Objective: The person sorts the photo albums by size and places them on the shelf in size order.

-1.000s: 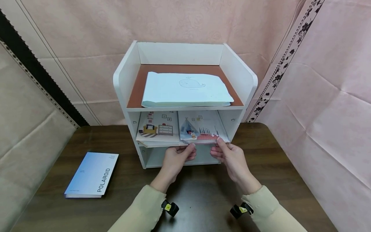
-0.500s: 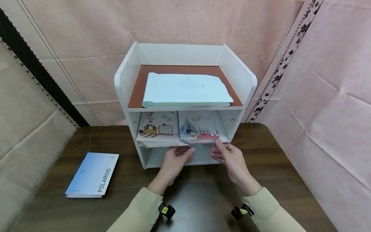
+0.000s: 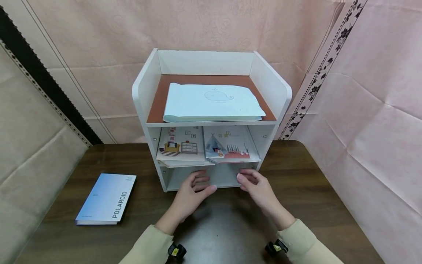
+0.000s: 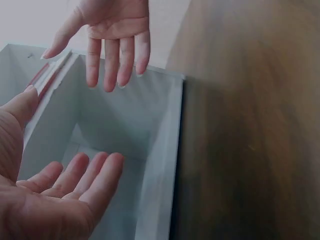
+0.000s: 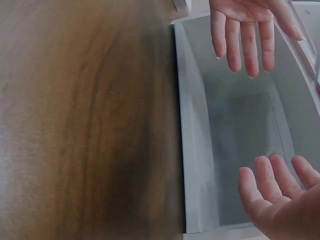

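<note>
Two illustrated picture books lie side by side on the middle shelf of a white shelf unit (image 3: 146,95). The left book (image 3: 181,146) shows furniture, and the right book (image 3: 231,145) a blue tent and a red strip. My left hand (image 3: 189,194) is in front of the bottom compartment (image 3: 227,174), fingers relaxed and holding nothing. Opposite it, my right hand (image 3: 258,189) is likewise relaxed, with nothing in its grasp. Both wrist views show the palms facing each other, the left hand (image 4: 60,195) and right hand (image 5: 285,200) apart from the books.
White paper sheets (image 3: 214,102) with a whale drawing lie on the unit's brown top shelf (image 3: 204,79). A blue book (image 3: 105,200) marked POLAROID lies on the wooden table (image 3: 217,234) at the left. Pink cloth (image 3: 211,25) hangs behind.
Both hands have let go of the right book's front edge and drawn back and down toward me. The left hand has also moved left and its fingers have spread. The books look unmoved.
</note>
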Action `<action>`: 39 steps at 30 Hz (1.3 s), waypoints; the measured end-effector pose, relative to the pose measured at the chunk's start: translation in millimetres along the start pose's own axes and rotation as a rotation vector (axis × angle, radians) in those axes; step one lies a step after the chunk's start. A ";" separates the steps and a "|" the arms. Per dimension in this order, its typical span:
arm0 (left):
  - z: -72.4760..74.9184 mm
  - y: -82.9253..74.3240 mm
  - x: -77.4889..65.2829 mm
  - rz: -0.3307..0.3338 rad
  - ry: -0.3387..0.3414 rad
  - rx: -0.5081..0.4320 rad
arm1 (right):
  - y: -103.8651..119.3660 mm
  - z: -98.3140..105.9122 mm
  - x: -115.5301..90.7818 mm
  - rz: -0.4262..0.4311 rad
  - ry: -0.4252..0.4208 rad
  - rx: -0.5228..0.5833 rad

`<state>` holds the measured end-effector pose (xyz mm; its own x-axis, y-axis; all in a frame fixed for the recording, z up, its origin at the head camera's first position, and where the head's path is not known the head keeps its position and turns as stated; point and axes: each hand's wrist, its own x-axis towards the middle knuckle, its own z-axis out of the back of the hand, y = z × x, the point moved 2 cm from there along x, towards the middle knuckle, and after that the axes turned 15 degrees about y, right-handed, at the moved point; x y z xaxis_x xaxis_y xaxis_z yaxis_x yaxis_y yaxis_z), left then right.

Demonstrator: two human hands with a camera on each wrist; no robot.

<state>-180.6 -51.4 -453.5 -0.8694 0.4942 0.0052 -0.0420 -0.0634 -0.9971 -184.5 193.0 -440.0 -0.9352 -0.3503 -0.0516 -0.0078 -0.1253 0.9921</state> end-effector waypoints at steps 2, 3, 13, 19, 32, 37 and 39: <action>1.7 4.5 -4.0 0.013 -0.002 0.036 | -2.5 -1.9 -0.3 0.000 0.011 -0.020; 2.4 6.3 -6.0 0.021 -0.002 0.050 | -3.7 -2.9 -0.3 -0.002 0.014 -0.029; 15.1 17.3 -34.6 0.074 -0.028 0.118 | -18.8 -14.1 1.0 -0.028 0.058 -0.051; 26.7 22.4 -57.0 0.111 -0.057 0.095 | -24.1 -25.4 0.2 -0.049 0.097 -0.040; 58.4 23.6 -98.1 0.170 -0.163 0.208 | -27.0 -60.8 8.0 -0.087 0.183 -0.038; 71.6 20.7 -110.9 0.213 -0.191 0.266 | -25.6 -75.7 11.4 -0.078 0.224 -0.019; 76.1 18.7 -115.9 0.228 -0.199 0.285 | -24.8 -81.5 12.9 -0.081 0.242 -0.005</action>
<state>-118.1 -175.8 -467.0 -0.9493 0.2637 -0.1712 0.0527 -0.4032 -0.9136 -167.5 115.9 -474.7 -0.8199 -0.5505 -0.1574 -0.0768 -0.1667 0.9830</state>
